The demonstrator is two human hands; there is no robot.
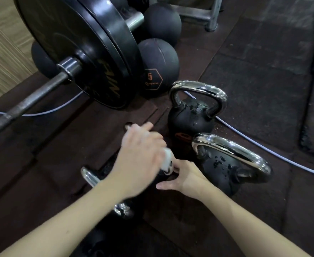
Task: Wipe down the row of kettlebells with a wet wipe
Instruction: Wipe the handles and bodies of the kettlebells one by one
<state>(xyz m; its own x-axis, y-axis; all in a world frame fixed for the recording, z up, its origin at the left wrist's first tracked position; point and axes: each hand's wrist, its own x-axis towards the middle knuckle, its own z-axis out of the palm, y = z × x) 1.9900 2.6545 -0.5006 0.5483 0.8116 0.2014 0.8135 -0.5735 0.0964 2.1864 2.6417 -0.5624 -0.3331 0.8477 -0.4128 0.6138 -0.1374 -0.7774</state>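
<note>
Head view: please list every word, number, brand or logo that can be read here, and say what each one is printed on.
"5": orange numeral inside a hexagon outline on the near medicine ball.
"...RACK": small orange word under that numeral; its first letters are too blurred to read.
"...AIN...": gold lettering on the bumper plate, cut off at both ends.
Orange logo low on the far kettlebell: partly hidden, unreadable.
Nothing else carries readable text.

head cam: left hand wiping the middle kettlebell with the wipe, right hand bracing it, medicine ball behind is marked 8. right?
Not quite: the head view shows the medicine ball marked 5, not 8. The rest stands: the left hand presses the white wipe on the middle kettlebell, and the right hand braces it.
</note>
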